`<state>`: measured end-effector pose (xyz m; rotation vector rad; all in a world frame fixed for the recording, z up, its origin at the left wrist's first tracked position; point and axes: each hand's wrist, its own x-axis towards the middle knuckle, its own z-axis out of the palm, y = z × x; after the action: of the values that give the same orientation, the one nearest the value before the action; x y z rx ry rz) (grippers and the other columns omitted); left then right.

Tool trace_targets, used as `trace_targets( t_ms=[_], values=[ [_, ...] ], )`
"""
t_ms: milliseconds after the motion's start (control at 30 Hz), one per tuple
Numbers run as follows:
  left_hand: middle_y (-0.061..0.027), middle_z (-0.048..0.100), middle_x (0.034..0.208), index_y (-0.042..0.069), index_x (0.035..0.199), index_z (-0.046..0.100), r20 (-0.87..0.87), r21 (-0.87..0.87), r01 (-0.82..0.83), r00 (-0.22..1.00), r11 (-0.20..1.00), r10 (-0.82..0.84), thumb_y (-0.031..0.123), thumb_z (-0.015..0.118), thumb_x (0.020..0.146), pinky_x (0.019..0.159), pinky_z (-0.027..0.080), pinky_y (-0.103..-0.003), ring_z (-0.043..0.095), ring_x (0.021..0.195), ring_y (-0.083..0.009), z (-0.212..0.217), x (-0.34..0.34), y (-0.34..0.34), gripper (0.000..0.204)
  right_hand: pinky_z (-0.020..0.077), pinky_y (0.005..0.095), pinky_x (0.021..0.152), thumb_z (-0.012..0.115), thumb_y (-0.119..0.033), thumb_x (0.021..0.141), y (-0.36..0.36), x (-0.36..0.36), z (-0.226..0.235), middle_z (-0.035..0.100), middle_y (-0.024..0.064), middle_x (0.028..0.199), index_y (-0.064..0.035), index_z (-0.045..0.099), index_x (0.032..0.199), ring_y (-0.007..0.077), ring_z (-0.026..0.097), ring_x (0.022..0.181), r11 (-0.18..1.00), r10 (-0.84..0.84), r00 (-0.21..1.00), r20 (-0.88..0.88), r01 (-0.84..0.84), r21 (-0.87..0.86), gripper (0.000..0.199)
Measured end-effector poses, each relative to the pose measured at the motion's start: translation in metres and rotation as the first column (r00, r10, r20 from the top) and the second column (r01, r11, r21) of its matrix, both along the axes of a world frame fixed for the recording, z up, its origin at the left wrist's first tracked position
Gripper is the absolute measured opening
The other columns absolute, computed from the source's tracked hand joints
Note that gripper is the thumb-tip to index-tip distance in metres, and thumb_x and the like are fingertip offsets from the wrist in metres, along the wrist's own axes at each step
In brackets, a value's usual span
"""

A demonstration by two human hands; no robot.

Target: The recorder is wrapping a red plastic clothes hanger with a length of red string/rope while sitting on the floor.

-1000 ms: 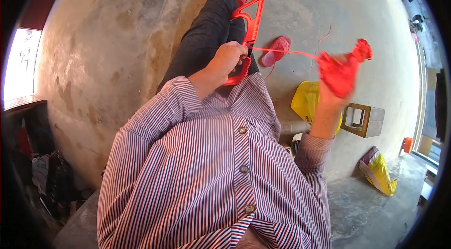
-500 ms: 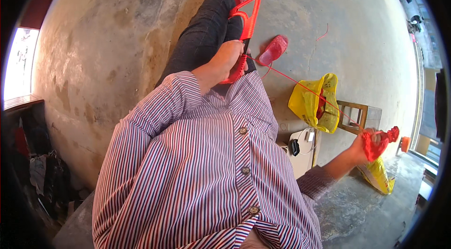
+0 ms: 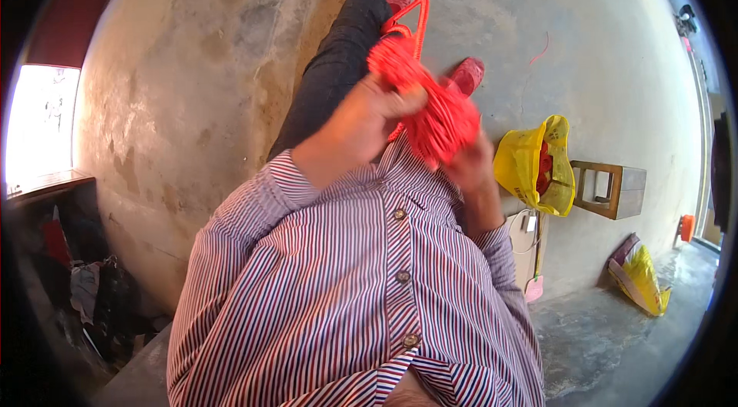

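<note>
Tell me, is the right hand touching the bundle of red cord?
Touching. The head view shows the right hand pressed against the underside of the red cord bundle, its fingers partly hidden behind the strands, with no gap visible.

The yarn (image 3: 430,103) is bright red, and so is the frame (image 3: 411,11) and the slipper (image 3: 466,74). The shirt (image 3: 346,292) has red, blue and white stripes. The trousers (image 3: 338,61) are dark grey. The bag (image 3: 530,165) is yellow, the floor (image 3: 192,84) mottled grey-brown.

— What's the floor like?
— A bare grey concrete floor (image 3: 192,84), stained and mottled.
— And the light?
— A bright window (image 3: 38,126) glares at the left; a small wooden stool (image 3: 611,188) sits right.
</note>
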<state>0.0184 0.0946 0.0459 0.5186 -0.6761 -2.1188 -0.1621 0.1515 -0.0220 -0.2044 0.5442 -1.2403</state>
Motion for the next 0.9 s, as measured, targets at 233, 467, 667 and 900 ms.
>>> trace_targets(
  t_ms=[233,467,667,900],
  values=[
    [-0.0054,0.060,0.108,0.007,0.116,0.055,0.097,-0.118,-0.280,0.951,0.953,0.292,0.003,0.061,0.084,0.095,0.046,-0.038,0.058,0.104,-0.0212,-0.003,0.066,-0.054,0.033,0.0341,0.0213,0.047,0.054,-0.024,0.089,-0.060,-0.066,-0.015,0.064,0.0050,0.075,-0.0023,0.059,0.106,0.0096,0.050,0.056,0.881,0.227,0.949,-0.218,-0.296,-0.369,0.028],
    [-0.0109,0.059,0.095,0.008,0.098,0.061,0.778,-0.207,0.941,-0.007,0.267,0.629,0.005,0.063,0.067,0.082,0.047,-0.040,0.059,0.098,-0.0309,-0.026,0.039,-0.038,0.031,0.0452,0.0255,0.064,0.069,-0.015,0.079,-0.077,-0.017,-0.036,0.065,0.0047,0.084,0.0024,0.064,0.102,0.0121,0.055,0.069,0.828,0.121,0.270,-0.955,-0.559,-0.053,0.029],
    [-0.0172,0.059,0.102,0.002,0.090,0.057,0.879,-0.402,0.685,0.104,0.608,0.464,0.007,0.064,0.068,0.075,0.048,-0.043,0.061,0.089,-0.0360,-0.053,0.008,-0.035,0.024,0.0446,0.0315,0.088,0.075,-0.016,0.072,-0.075,-0.007,-0.014,0.062,0.0110,0.109,0.0024,0.062,0.102,0.0191,0.058,0.101,0.791,0.042,0.092,-0.995,-0.611,-0.023,0.038],
    [-0.0100,0.058,0.101,0.000,0.096,0.056,0.754,-0.610,0.091,0.371,0.787,0.542,-0.001,0.061,0.071,0.086,0.047,-0.032,0.058,0.097,-0.0238,-0.077,0.020,-0.045,0.025,0.0395,0.0393,0.100,0.073,-0.011,0.068,-0.071,-0.050,-0.008,0.056,0.0158,0.123,0.0019,0.060,0.102,0.0288,0.051,0.117,0.907,-0.398,0.697,-0.597,0.203,-0.368,0.039]
  ],
)
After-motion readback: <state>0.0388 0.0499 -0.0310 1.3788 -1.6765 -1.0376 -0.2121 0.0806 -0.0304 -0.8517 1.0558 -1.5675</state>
